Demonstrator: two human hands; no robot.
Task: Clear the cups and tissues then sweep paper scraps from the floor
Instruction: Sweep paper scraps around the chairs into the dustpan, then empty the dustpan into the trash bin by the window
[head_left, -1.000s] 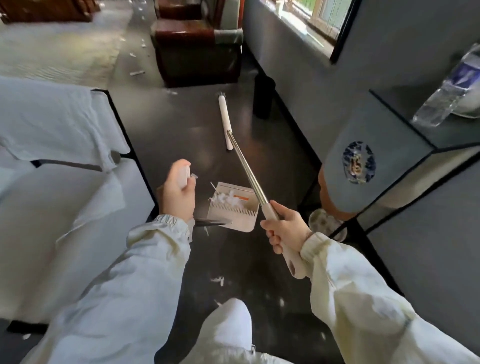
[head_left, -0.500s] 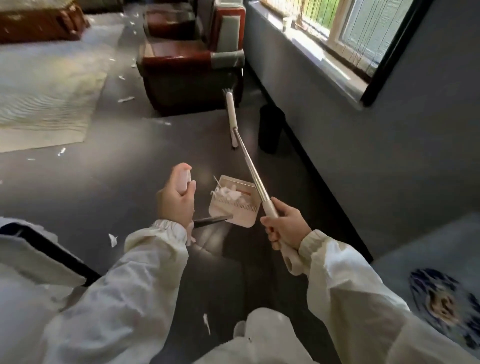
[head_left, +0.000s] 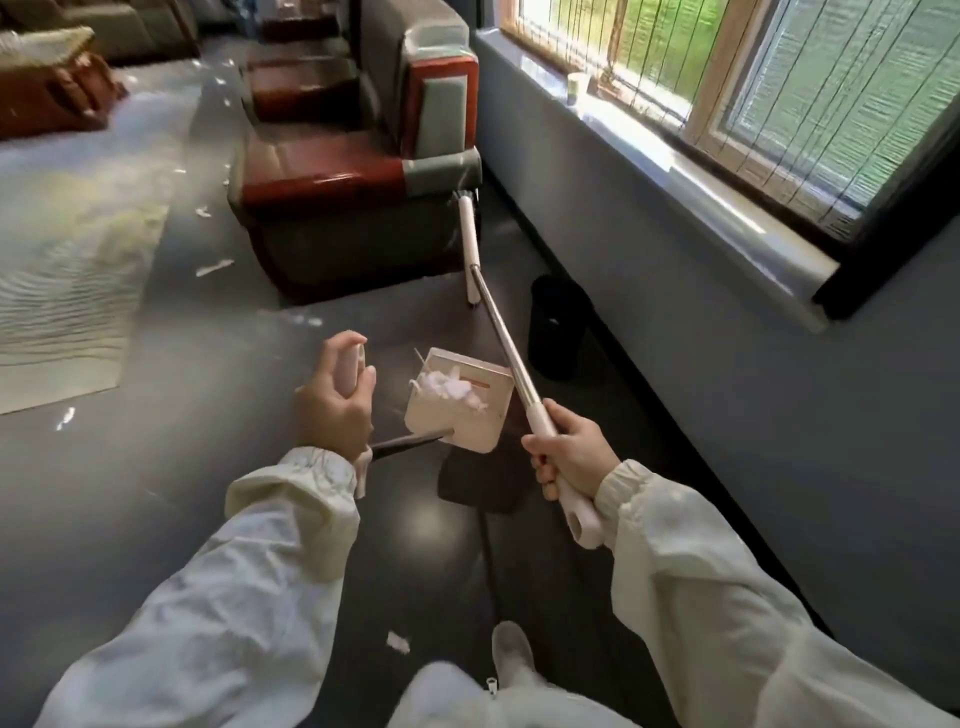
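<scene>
Paper scraps (head_left: 447, 389) still in dustpan (head_left: 467, 434), left hand (head_left: 332, 410) grip clamped on handle (head_left: 349, 370), right hand (head_left: 569, 454) clamped on broom (head_left: 501, 338)

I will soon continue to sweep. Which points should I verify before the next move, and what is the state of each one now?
1. Grip of the left hand on the dustpan handle: ok, the fingers are curled round it.
2. Grip of the right hand on the broom: ok.
3. The collected scraps lie inside the dustpan: ok.
4. Floor free of paper: not ok. The loose scraps lie beside the armchair, and one more lies near the foot.
5. The black bin by the wall is open for emptying: cannot tell.
</scene>
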